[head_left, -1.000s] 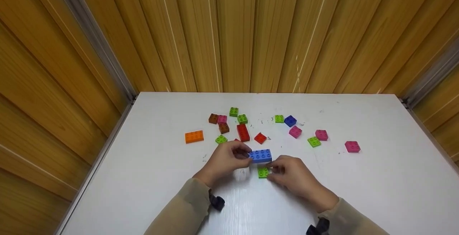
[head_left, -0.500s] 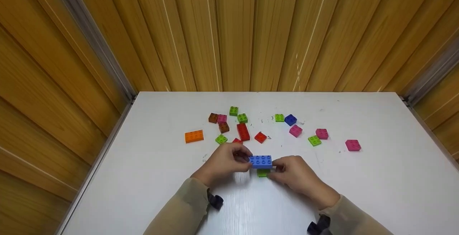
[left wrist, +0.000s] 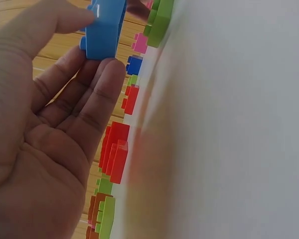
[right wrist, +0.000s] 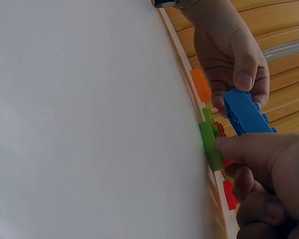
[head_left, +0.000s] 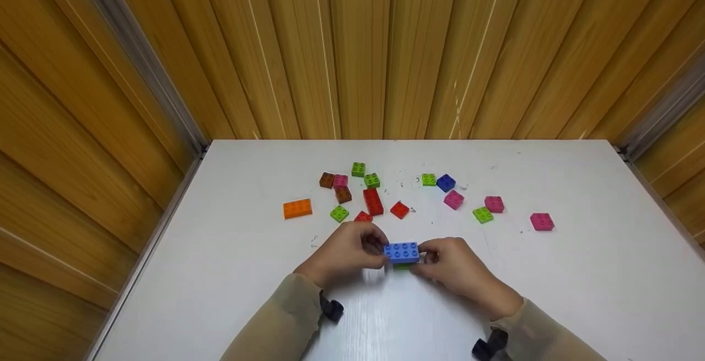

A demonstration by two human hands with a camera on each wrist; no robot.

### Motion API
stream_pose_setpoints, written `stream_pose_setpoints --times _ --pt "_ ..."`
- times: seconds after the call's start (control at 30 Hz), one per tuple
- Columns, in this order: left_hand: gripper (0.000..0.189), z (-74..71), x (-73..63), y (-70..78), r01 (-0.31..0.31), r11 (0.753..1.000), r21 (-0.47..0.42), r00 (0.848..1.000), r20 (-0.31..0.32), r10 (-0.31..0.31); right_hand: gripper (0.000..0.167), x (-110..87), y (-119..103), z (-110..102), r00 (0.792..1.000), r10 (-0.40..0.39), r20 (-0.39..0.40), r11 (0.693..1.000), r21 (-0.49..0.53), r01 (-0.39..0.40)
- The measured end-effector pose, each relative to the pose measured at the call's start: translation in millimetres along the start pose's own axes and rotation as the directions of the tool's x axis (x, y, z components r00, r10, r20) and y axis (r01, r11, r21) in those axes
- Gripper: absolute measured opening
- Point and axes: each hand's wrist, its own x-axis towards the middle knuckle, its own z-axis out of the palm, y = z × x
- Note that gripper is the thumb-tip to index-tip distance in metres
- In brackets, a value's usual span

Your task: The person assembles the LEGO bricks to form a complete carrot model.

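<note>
My left hand [head_left: 346,248] pinches a light blue eight-stud toy building brick [head_left: 401,252] by its left end, thumb on one side and fingers on the other. Under it, on the white table, lies a lime green brick [head_left: 402,267], mostly covered by the blue one in the head view. The right wrist view shows the blue brick [right wrist: 246,112] tilted above the green brick [right wrist: 209,144], with a gap between them. At the green brick's right side, my right hand [head_left: 457,267] holds it with thumb and curled fingers; the exact finger contact is partly hidden.
Loose bricks lie beyond my hands: an orange one [head_left: 297,208], a long red one [head_left: 373,201], a small red one [head_left: 400,210], a dark blue one [head_left: 445,182], plus several green, brown and pink ones. A wood-patterned wall [head_left: 358,52] stands behind the white table [head_left: 551,284].
My left hand has brought the blue brick toward me, so it now covers most of the green brick in the head view. My right hand has stayed nearly in place beside the green brick.
</note>
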Motion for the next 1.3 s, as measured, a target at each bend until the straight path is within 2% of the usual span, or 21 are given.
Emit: stream_pose_setpoints --times 0.17,0.27,0.53,1.0,1.3 --pt "0.025 1.7 1.0 0.2 -0.001 1.000 0.003 1.000 -0.002 0.001 0.046 0.1 1.5 -3.7 0.999 0.038 -0.009 0.998 0.059 -0.037" --pt "0.025 3.0 2.2 0.4 0.002 1.000 0.005 1.000 -0.007 -0.002 0.049 1.3 1.8 -5.8 0.999 0.035 -0.008 0.996 0.077 -0.034" --pt "0.024 5.7 3.6 1.7 0.010 1.000 0.025 1.000 -0.019 -0.009 0.041 3.5 3.2 -8.4 1.000 0.020 0.013 0.994 0.108 -0.021" --pt "0.022 10.1 4.9 -3.2 -0.002 0.999 0.050 1.000 -0.010 0.002 0.042 3.3 7.2 -8.4 0.995 0.065 0.080 0.987 0.140 -0.076" --pt "0.022 11.4 5.2 -0.8 0.003 0.998 0.060 1.000 -0.012 -0.002 0.044 2.1 3.3 -11.2 0.991 0.082 0.109 0.985 0.144 -0.097"
